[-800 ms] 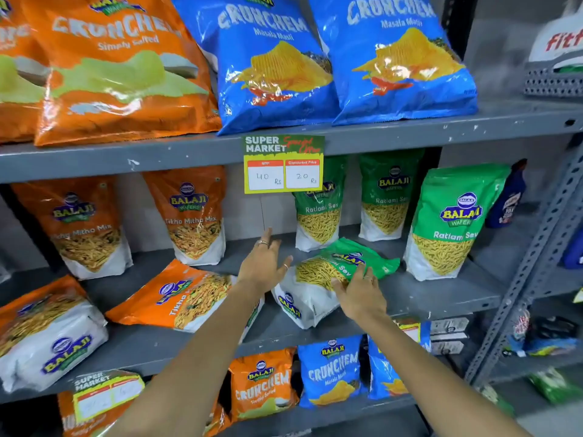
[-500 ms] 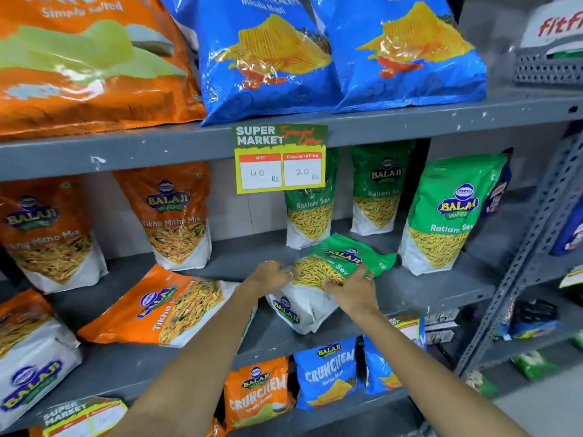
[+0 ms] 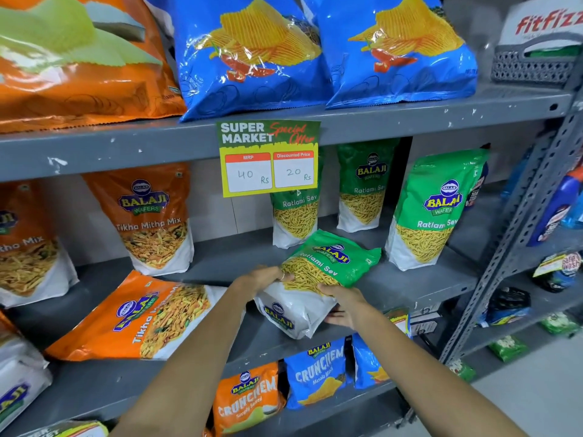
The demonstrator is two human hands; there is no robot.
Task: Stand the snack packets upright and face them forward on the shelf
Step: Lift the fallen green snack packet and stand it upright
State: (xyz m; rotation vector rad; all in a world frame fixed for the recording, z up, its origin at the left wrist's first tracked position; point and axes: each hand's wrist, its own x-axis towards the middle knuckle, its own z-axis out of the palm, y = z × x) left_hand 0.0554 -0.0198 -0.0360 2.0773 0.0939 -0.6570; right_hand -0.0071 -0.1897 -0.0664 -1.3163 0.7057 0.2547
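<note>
The step in hand is righting a fallen packet on the middle shelf (image 3: 410, 288). The green Ratlami Sev packet (image 3: 318, 275) lies tilted on its back near the shelf's front edge, white base toward the person, green top toward the rear. The left hand (image 3: 262, 279) grasps its left edge; the right hand (image 3: 344, 305) clasps its lower right side, so both grips are closed on the packet. The next move calls for pivoting the top upward over the base, then setting it beside the standing green packets (image 3: 426, 212) with the label forward (the orange Tikha Mitha Mix packet (image 3: 142, 316) to the left also lies flat).
</note>
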